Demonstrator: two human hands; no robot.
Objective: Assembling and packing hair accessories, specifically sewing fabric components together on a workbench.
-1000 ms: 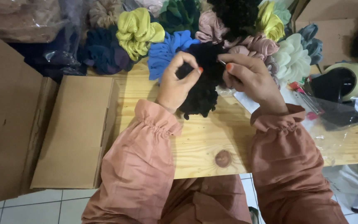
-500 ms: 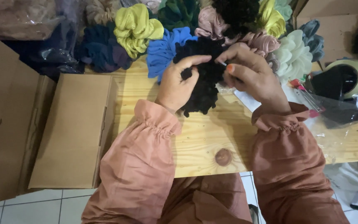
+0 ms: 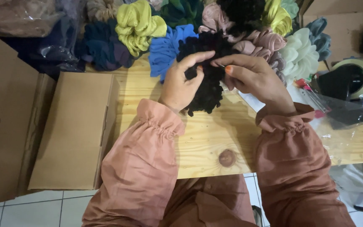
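Both my hands hold a black ruffled scrunchie (image 3: 209,90) above a light wooden table (image 3: 215,134). My left hand (image 3: 183,82) grips its left side, thumb and forefinger pinching the top. My right hand (image 3: 253,77) pinches the top from the right, fingertips meeting the left hand's. The scrunchie hangs down between the palms. Both arms wear salmon-pink sleeves with gathered cuffs.
Several scrunchies lie piled along the table's far edge: yellow-green (image 3: 137,25), blue (image 3: 167,48), navy (image 3: 101,48), pink (image 3: 265,42), pale mint (image 3: 299,52). A flat cardboard box (image 3: 74,130) lies at left. A tape dispenser (image 3: 351,77) and clear plastic bags (image 3: 341,126) lie at right.
My hands have turned and lifted the black scrunchie slightly; the fingertips have come together at its top.
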